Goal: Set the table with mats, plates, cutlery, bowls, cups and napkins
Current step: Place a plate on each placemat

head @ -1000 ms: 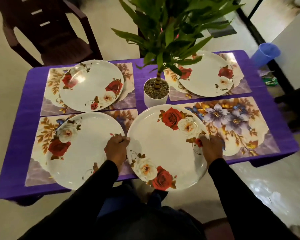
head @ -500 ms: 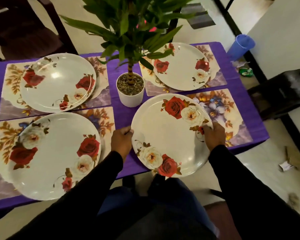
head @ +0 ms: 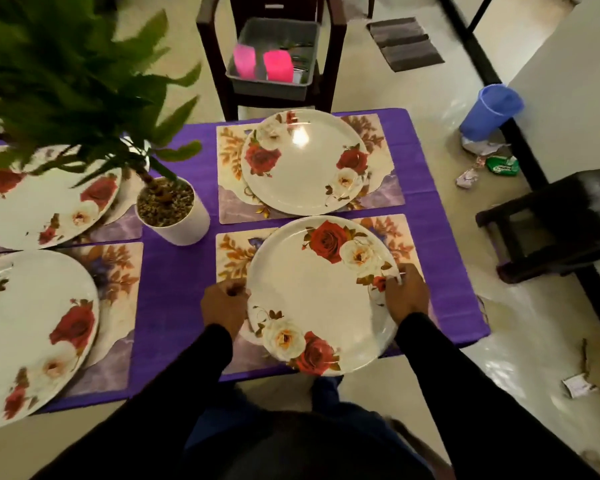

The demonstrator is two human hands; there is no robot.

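A white plate with red and cream roses (head: pixel 321 296) lies over the near right floral mat (head: pixel 231 254) on the purple table (head: pixel 174 299). My left hand (head: pixel 224 306) grips its left rim and my right hand (head: pixel 407 292) grips its right rim. Its near edge overhangs the table's front edge. Another rose plate (head: pixel 303 164) rests on the far right mat (head: pixel 383 192). Two more plates sit on mats at the left, one far (head: pixel 45 206) and one near (head: pixel 32 337).
A potted plant in a white pot (head: pixel 172 213) stands mid-table, its leaves hanging over the left side. Behind the table a dark chair holds a grey tub (head: pixel 274 53) with pink cups (head: pixel 276 65). A blue bin (head: pixel 490 109), litter and a dark stool (head: pixel 555 230) are at the right.
Both hands carried the plate to the right, from the table's middle onto the near right mat. My view swung right, revealing the chair with the grey tub.
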